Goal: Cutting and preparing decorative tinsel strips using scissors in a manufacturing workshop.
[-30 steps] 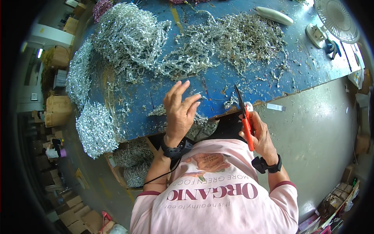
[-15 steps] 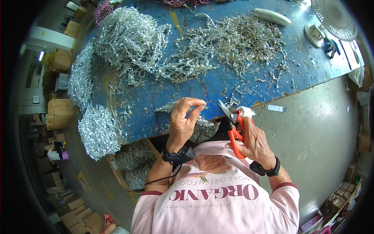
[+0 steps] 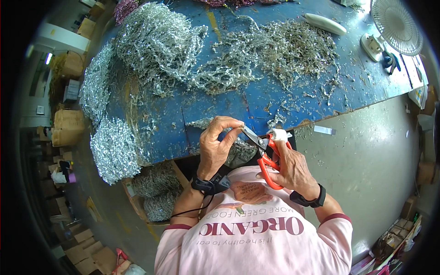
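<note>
The red scissors [image 3: 262, 143] are up at the near edge of the blue table [image 3: 275, 98]. The right hand [image 3: 293, 169] holds them, with its fingers curled around the red handles, which stand apart. A white wrap [image 3: 278, 134] shows by its pointing finger. The blades point to the left along the table's near edge, and their tips come right up to the left hand [image 3: 214, 146]. That hand is pinched small, thumb and finger together; I cannot tell if a tiny thing is between them. Each wrist wears a black band [image 3: 204, 184].

A small silver clump [image 3: 277, 121] lies on the table near that same edge. In the table's middle are loose silver strands [image 3: 229, 68], and next to them, toward its right, a duller gray heap [image 3: 298, 50]. A big shiny silver pile [image 3: 158, 43] sits on the table's left part, and a silver bunch [image 3: 114, 151] hangs over its left edge. At the table's far right stands a white fan [image 3: 398, 27]. Brown boxes [image 3: 68, 126] are left of the table.
</note>
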Motion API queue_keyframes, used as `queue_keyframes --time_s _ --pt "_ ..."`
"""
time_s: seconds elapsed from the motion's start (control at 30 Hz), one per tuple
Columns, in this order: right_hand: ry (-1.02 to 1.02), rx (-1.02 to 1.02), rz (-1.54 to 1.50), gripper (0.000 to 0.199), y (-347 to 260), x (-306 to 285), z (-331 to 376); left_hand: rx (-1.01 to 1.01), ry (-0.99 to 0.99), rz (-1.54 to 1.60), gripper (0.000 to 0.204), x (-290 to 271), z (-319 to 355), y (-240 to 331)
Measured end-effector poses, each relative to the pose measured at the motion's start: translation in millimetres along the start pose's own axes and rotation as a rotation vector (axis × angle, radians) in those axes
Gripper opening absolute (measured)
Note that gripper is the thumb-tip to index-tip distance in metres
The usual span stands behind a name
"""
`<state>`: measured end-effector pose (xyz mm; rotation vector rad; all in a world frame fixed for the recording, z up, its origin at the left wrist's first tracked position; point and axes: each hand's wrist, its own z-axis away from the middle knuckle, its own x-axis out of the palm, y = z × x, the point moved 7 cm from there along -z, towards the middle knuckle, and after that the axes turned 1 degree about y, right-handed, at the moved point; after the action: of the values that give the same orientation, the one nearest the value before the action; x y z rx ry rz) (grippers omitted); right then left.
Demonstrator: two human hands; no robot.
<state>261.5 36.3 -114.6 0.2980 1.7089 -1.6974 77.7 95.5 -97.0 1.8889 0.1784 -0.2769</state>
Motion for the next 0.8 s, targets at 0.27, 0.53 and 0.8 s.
queue_keyframes --time_s 0.27,0.53,0.8 --pt "0.015 0.014 -0.011 0.078 2 0 0 0.027 0.028 -0.064 0.018 0 2 3" --pt "0.022 0.003 0.0 0.073 3 -1 -1 0.12 0.039 -0.158 0.022 4 1 12" --pt "0.025 0.005 -0.018 0.074 1 -2 -1 0.258 0.061 -0.261 0.033 5 4 24"
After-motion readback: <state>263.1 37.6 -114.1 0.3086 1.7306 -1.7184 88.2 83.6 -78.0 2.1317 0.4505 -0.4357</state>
